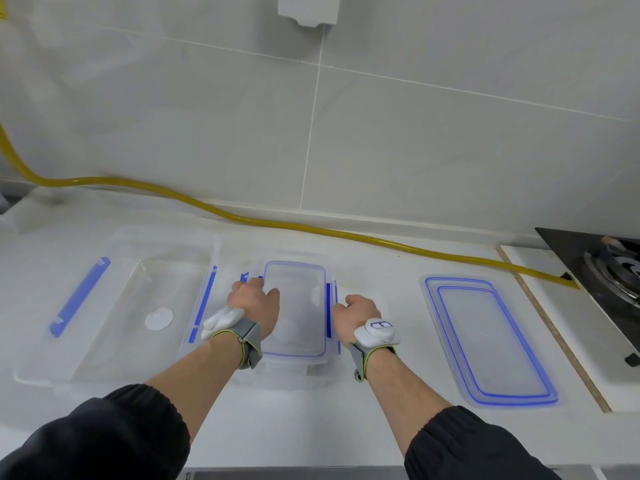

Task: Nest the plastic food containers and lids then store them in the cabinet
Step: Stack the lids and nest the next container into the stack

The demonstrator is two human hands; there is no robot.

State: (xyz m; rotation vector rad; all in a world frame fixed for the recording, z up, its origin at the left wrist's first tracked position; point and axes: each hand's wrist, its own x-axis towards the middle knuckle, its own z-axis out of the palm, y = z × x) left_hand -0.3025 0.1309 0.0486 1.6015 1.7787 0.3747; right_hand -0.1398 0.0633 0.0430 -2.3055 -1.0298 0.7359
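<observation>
Three lots of clear plastic ware on a white counter (311, 427), positions given from the middle container (294, 375).

1. Middle container: clear rectangular box, long axis running away from the person, standing on the counter directly ahead. A blue-sealed lid (294, 306) lies on top; blue latches show along both long sides.
2. Left hand (254, 297): on the middle container's left far corner, fingers curled over the rim and gripping it, thumb lying across the lid. A white wrist device (223, 322) on a grey strap sits behind it.
3. Right hand (358, 308): against the middle container's right long side, fingers curled round the latch edge and holding it. A second white wrist unit (377, 332) is strapped on.
4. Large container (114, 341): just left of the middle container, open, clear, with blue side latches; a small white disc (158, 319) shows at its floor.
5. Flat lids (491, 344): right of the middle container and apart from it, showing two blue outlines, one inside the other.
6. Yellow hose (242, 216): behind the middle container, running along the foot of the tiled wall.
7. Gas hob (609, 268): far right, beyond the flat lids.
</observation>
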